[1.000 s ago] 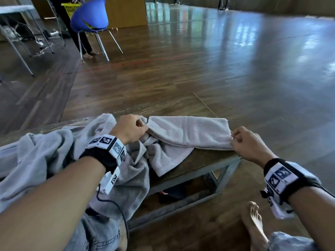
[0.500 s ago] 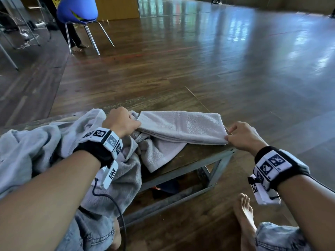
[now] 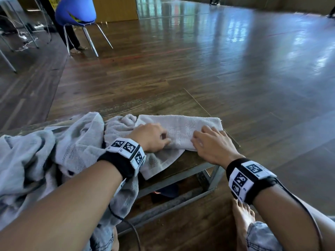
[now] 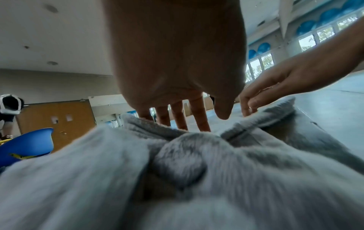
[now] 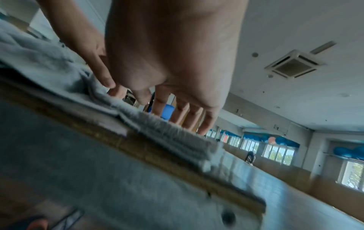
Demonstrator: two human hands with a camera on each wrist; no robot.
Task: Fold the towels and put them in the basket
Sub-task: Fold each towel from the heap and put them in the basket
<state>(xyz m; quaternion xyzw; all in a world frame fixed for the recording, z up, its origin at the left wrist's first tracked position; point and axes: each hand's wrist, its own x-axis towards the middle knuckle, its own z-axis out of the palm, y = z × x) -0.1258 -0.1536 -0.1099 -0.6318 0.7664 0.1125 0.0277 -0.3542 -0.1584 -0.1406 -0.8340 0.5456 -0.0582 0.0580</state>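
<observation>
The folded grey towel (image 3: 183, 130) lies flat on the right end of the low wooden bench (image 3: 192, 160), long axis running left to right, its free short edge pointing to the bench's right end. The left hand (image 3: 151, 137) rests on the towel's left part, fingers extended down onto the cloth, gripping nothing. The right hand (image 3: 213, 144) lies palm-down on the right part, fingers straight. A pile of unfolded grey towels (image 3: 50, 151) covers the bench's left part and hangs over its near edge. A blue chair (image 3: 76, 12) stands well behind, on the wooden floor (image 3: 217, 69).
</observation>
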